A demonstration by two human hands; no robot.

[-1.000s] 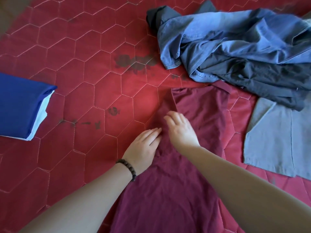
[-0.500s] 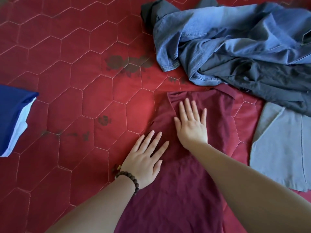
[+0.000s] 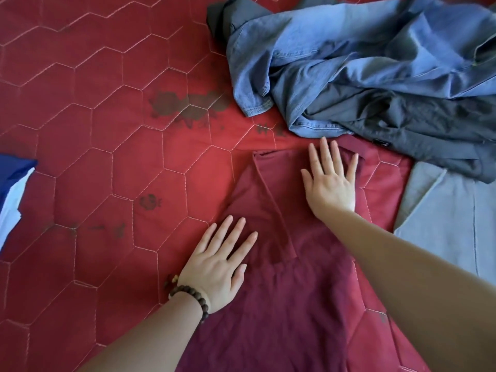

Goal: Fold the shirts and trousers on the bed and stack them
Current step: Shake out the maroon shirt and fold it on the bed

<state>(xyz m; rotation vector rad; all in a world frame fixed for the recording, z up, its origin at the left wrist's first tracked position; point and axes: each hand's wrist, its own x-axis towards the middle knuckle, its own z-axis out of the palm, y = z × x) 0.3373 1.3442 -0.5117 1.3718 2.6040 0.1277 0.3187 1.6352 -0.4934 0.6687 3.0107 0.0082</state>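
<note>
Since the earlier frame my right hand (image 3: 331, 181) has slid farther up the maroon garment (image 3: 281, 304); my left hand (image 3: 218, 264) barely moved. Both lie flat, fingers spread, pressing it onto the red quilt (image 3: 94, 130). One maroon piece, long axis near-to-far. Beyond: one denim shirt (image 3: 335, 57), one dark garment (image 3: 418, 130).

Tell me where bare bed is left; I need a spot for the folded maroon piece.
Free: the red quilt between the blue folded stack, the maroon garment and the denim pile. Crowded: right side, with the dark grey garment and light grey garment.
</note>
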